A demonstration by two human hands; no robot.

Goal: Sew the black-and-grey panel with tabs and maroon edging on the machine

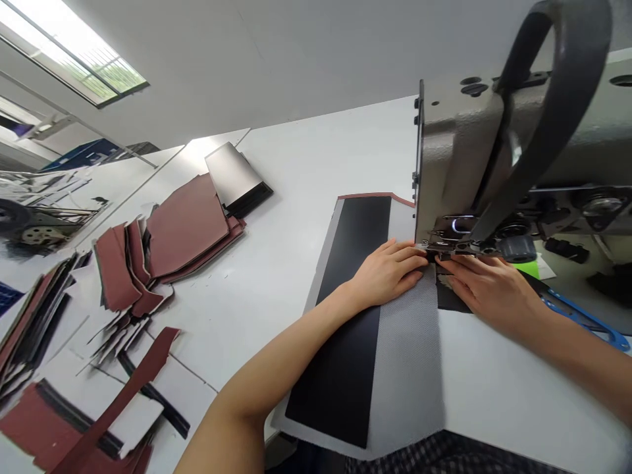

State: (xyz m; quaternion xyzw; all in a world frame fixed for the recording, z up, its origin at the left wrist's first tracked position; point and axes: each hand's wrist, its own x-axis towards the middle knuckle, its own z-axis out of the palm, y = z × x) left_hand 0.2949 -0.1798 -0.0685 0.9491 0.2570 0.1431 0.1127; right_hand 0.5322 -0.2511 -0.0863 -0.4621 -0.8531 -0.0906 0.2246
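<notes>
A long panel (409, 368) with grey mesh backing and a black strip (340, 342) along it lies under the sewing machine (464, 145). Reddish edging shows at its far end. My left hand (390, 273) rests flat on the panel, fingers stretched toward the presser foot (439, 253). On the other side of the foot, my right hand (486, 286) lies with fingers extended over a small black piece (451, 299) beside the panel's right edge. The machine head partly covers the right fingers. The exact stitching point is hidden.
Stacked reddish-brown pieces (187, 227) lie left on the white table (276, 263), beside a metallic block (236, 178). More cut pieces (79, 428) are at the lower left. Blue-handled scissors (587, 319) lie right of my right hand, near a bright green scrap (529, 268).
</notes>
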